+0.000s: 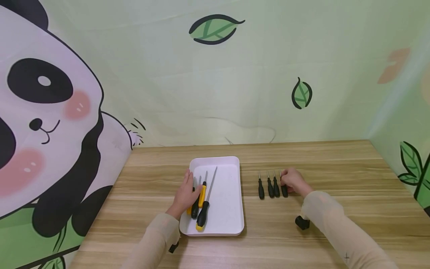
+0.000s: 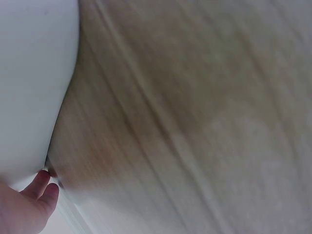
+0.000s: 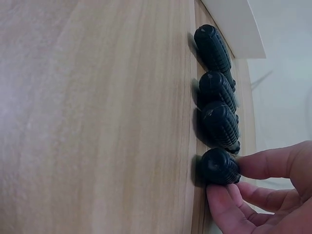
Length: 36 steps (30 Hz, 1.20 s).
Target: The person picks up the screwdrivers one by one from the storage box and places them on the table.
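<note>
Taking the middle of the white tray [image 1: 226, 203] as the clock's centre, the left hand [image 1: 184, 191] lies at nine o'clock against the tray's edge, fingers straight and grasping nothing, its thumb reaching over the tools inside. Those tools gather along the left half: a black-handled tool [image 1: 195, 210] partly beneath the hand, then a yellow screwdriver [image 1: 202, 197], then a long screwdriver [image 1: 202, 218] whose handle sits near seven o'clock and whose shaft points toward one. Out at three o'clock, apart from the tray on the wooden table [image 1: 268, 243], four small black screwdrivers form a row, tips toward twelve: the first [image 1: 261, 189] a little separate, the second [image 1: 270, 188] and third [image 1: 276, 188] close together, then the end one [image 1: 284, 191]. The right hand [image 1: 293, 180] pinches that end screwdriver between thumb and fingers; whether it fully rests on the table I cannot tell. The step in hand looks like placing or picking up this last piece, and one moment cannot settle which. Either way, the next move probably calls for a light, steady pinch that spares its close neighbour, with the left hand steadying the tray.
</note>
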Available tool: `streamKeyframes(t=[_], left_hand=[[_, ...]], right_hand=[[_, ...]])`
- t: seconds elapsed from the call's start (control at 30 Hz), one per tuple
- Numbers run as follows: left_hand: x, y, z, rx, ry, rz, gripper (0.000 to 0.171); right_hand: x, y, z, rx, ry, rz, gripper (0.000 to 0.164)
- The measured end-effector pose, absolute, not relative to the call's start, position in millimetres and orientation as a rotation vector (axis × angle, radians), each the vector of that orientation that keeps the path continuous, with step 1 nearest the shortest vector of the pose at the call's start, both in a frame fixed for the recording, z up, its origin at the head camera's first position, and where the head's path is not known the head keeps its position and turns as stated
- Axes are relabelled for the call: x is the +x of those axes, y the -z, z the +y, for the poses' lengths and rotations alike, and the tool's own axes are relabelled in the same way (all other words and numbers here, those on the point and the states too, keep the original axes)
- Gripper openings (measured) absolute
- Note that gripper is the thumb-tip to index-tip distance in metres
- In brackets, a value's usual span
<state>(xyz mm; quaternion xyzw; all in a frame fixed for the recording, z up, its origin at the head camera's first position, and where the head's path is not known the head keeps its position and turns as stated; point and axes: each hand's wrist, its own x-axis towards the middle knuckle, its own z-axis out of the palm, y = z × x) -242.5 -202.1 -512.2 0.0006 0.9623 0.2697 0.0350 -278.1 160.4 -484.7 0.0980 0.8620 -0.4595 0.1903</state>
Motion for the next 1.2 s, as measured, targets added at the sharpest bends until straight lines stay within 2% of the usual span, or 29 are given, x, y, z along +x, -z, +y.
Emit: streamKeyframes(t=[0.23, 1.2], left_hand=[[-242.8, 512.8, -201.7, -0.003, -0.819, 2.958, 0.071], [-242.0, 511.6, -202.2, -0.011, -0.827, 2.937, 0.072]], right_hand=[[-277.1, 484.5, 162.0, 0.278, 1.299, 2.410, 0.035], [-273.6, 484.5, 163.2, 0.269, 1.368, 2.371, 0.036]])
